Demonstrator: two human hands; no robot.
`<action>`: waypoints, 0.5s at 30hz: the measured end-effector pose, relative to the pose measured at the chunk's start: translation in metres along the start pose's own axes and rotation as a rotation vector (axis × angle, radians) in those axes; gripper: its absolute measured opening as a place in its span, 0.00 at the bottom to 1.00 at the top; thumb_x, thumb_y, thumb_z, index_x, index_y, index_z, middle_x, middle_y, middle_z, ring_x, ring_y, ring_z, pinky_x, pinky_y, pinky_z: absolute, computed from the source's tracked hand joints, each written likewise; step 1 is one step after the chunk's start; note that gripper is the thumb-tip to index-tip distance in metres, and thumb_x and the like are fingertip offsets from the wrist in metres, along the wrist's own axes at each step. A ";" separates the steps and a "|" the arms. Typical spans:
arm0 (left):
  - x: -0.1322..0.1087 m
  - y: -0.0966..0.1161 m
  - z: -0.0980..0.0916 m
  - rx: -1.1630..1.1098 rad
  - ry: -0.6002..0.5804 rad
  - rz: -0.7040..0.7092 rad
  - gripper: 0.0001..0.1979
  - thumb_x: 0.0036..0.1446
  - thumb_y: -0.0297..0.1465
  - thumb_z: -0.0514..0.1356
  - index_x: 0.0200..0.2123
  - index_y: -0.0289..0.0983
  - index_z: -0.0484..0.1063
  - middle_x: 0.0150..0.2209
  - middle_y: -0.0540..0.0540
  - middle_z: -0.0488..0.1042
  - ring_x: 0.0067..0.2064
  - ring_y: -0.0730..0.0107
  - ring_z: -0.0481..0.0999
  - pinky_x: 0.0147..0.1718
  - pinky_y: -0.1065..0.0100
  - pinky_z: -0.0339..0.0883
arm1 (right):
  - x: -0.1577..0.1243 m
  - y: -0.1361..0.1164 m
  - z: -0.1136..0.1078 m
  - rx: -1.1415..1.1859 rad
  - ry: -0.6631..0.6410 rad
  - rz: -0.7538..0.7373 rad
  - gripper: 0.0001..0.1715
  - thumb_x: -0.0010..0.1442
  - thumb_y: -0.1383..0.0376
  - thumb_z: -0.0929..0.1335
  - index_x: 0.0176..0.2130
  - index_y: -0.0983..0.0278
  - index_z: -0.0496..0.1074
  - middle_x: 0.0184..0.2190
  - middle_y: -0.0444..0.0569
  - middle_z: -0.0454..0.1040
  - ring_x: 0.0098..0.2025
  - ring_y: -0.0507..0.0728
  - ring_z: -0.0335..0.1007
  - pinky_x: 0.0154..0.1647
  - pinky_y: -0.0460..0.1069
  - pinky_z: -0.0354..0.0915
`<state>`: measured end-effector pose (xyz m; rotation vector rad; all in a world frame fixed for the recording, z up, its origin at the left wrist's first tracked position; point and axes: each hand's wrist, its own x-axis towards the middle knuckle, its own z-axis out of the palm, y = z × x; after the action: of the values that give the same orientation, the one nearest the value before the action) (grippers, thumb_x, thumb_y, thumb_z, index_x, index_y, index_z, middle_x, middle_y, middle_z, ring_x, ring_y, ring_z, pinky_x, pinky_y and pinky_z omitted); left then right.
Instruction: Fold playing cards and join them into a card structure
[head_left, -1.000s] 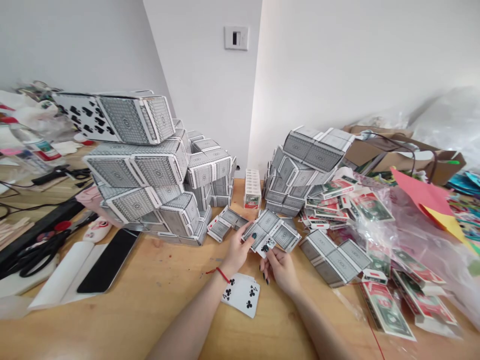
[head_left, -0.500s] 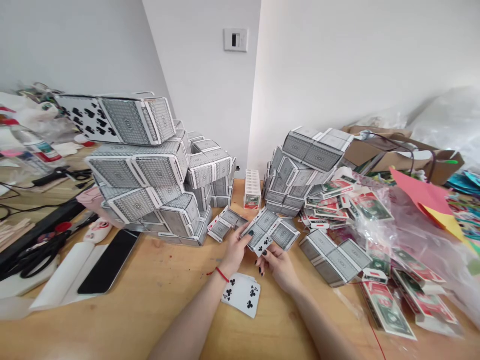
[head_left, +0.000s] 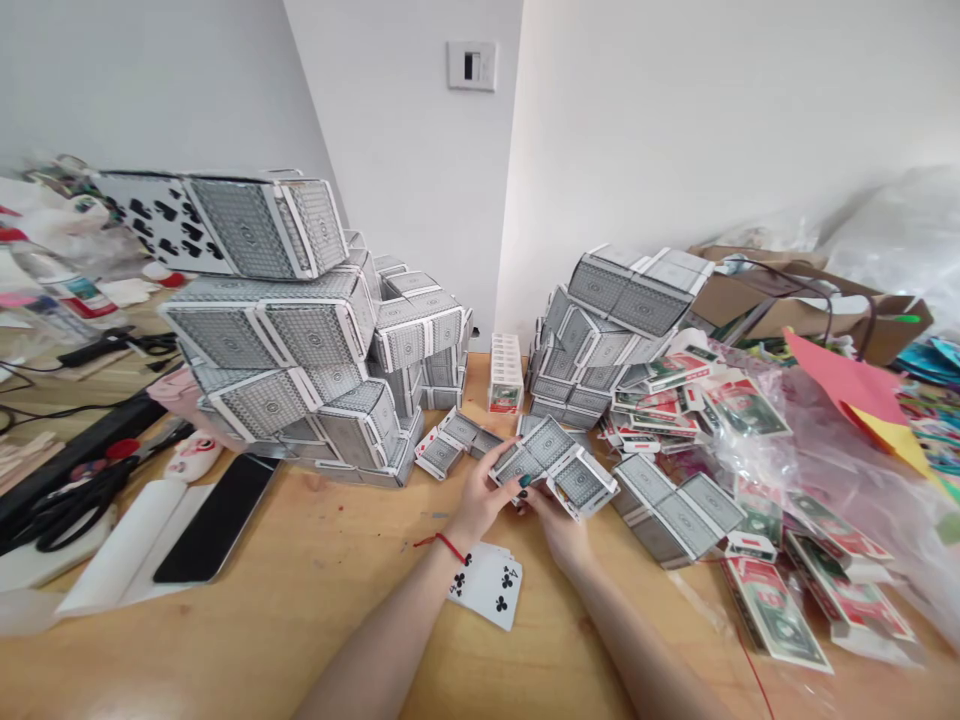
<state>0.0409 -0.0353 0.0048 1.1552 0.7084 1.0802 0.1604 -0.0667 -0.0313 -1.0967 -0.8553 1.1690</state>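
Note:
Both hands hold a folded playing-card block (head_left: 541, 452) with grey patterned backs, just above the table. My left hand (head_left: 484, 495) grips its left side, thumb on top of the cards. Dark-nailed fingers of my right hand (head_left: 556, 525) close on its near edge, partly hidden beneath it. An open-ended card box forms the block's right part. Below my left wrist lies a small pile of playing cards (head_left: 487, 590), a four of clubs on top. Another folded card piece (head_left: 446, 445) rests left of the block, and a joined card block (head_left: 675, 510) stands to the right.
Tall stacks of card blocks rise at left (head_left: 300, 330) and right (head_left: 600, 350). Between them stands a row of card packs (head_left: 505, 385). Opened card boxes (head_left: 776, 615) and plastic wrap lie right. A phone (head_left: 214, 520), scissors (head_left: 82, 510) and paper roll (head_left: 124, 550) lie left.
The held block has turned and shifted slightly right, so the club-faced card at its near edge no longer shows. My right hand has moved in under the block. The view has shifted slightly.

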 end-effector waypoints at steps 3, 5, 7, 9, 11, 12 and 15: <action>-0.001 0.001 0.003 -0.034 -0.033 -0.016 0.30 0.41 0.28 0.63 0.50 0.37 0.60 0.50 0.41 0.66 0.50 0.58 0.67 0.48 0.61 0.61 | 0.001 0.007 -0.004 -0.101 0.038 -0.019 0.09 0.45 0.60 0.68 0.23 0.63 0.70 0.20 0.46 0.71 0.22 0.53 0.65 0.24 0.49 0.64; -0.001 0.000 0.005 -0.008 -0.014 -0.015 0.32 0.38 0.27 0.65 0.49 0.38 0.60 0.49 0.41 0.67 0.49 0.59 0.68 0.47 0.61 0.61 | 0.001 0.012 -0.006 -0.171 0.095 -0.050 0.08 0.44 0.60 0.68 0.25 0.63 0.71 0.23 0.47 0.72 0.25 0.55 0.67 0.26 0.49 0.64; -0.001 -0.003 0.008 0.023 0.028 -0.016 0.31 0.36 0.27 0.66 0.47 0.38 0.61 0.47 0.43 0.68 0.47 0.61 0.69 0.46 0.62 0.61 | 0.002 0.016 -0.007 -0.225 0.146 -0.091 0.09 0.43 0.60 0.68 0.27 0.62 0.72 0.27 0.47 0.74 0.28 0.56 0.68 0.29 0.50 0.65; 0.000 -0.005 0.011 0.038 0.080 -0.021 0.29 0.37 0.27 0.65 0.46 0.38 0.62 0.44 0.44 0.70 0.45 0.63 0.70 0.45 0.63 0.62 | 0.001 0.017 -0.007 -0.283 0.161 -0.100 0.09 0.44 0.60 0.68 0.28 0.61 0.72 0.26 0.47 0.74 0.28 0.56 0.68 0.30 0.50 0.65; 0.000 -0.006 0.014 0.047 0.134 -0.027 0.27 0.37 0.27 0.65 0.44 0.38 0.63 0.43 0.44 0.70 0.44 0.64 0.70 0.44 0.65 0.63 | 0.000 0.016 -0.006 -0.351 0.140 -0.074 0.09 0.45 0.59 0.67 0.26 0.62 0.72 0.22 0.46 0.72 0.25 0.55 0.66 0.26 0.50 0.64; 0.000 -0.006 0.015 0.052 0.159 -0.028 0.26 0.37 0.27 0.65 0.43 0.37 0.64 0.43 0.45 0.70 0.44 0.65 0.70 0.44 0.66 0.63 | 0.000 0.015 -0.006 -0.381 0.128 -0.056 0.09 0.46 0.59 0.67 0.25 0.62 0.72 0.20 0.46 0.71 0.23 0.55 0.66 0.24 0.49 0.64; 0.001 -0.007 0.017 0.052 0.245 -0.040 0.25 0.36 0.27 0.66 0.41 0.36 0.65 0.42 0.45 0.71 0.43 0.65 0.70 0.42 0.67 0.63 | -0.002 0.012 -0.002 -0.415 0.104 -0.005 0.11 0.47 0.59 0.66 0.20 0.62 0.70 0.17 0.45 0.69 0.20 0.54 0.64 0.22 0.48 0.63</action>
<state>0.0581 -0.0403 0.0035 1.0579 0.9522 1.1870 0.1586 -0.0686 -0.0429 -1.4776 -1.0451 0.9413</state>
